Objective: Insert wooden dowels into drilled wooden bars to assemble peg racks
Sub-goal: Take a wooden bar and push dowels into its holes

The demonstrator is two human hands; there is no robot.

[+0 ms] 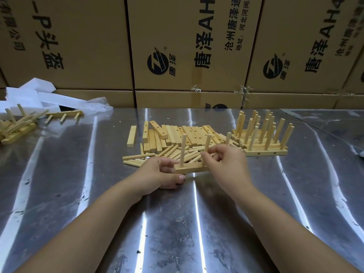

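A: What is seen nearest on the worktop (177,223)?

B: Bare, shiny metal is seen, streaked with reflections. Two forearms are stretched across it toward the middle.

A: How are the hands set?

B: The left hand (163,172) is curled round the left end of a pale wooden bar (192,168), with the thumb laid against its near edge. The right hand (222,162) is closed in a pinch on the second dowel (207,143), low on its shaft.

A: And the bar itself?

B: It is held flat at the centre of the worktop, broad face up, with its right end hidden by the right hand. Two round, light-coloured pegs are stood in it, both nearly upright: the first dowel (183,148) near the left end, the second dowel further right. Whether the bar is rested on the metal or lifted just off it cannot be told.

A: What is found behind?

B: Loose dowels (137,160) are scattered just beyond the hands. Drilled bars (185,134) are leaned in a row behind them, with dark holes shown on their faces. To the right, finished racks (264,134) are grouped with pegs pointing up. At the far left, more racks (17,125) are heaped on their sides beside white packing pieces (29,93). Printed cardboard boxes (187,46) are stacked along the back.
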